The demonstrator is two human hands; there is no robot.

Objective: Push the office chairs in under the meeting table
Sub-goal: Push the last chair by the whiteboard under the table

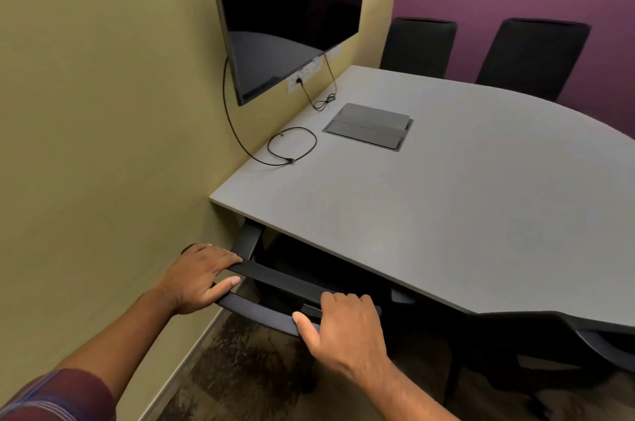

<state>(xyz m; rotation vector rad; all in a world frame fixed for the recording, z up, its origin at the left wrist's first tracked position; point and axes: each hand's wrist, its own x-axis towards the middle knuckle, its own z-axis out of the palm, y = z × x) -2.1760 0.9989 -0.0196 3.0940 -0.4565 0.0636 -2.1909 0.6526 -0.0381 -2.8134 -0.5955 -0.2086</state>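
A black office chair [275,279] stands at the near left corner of the grey meeting table [446,200], its seat tucked beneath the tabletop. My left hand [199,278] grips the left end of the backrest's top edge. My right hand [347,328] grips the same edge further right. Another black chair [536,345] stands to the right at the near side, its back against the table's edge. Two more black chairs [417,47] [532,58] stand at the far side, in front of the purple wall.
A green wall [103,145] runs close along my left. A dark screen [285,15] hangs on it above the table. Black cables [292,145] lie on the tabletop beside a grey cable box lid [369,126]. Patterned carpet [240,369] covers the floor.
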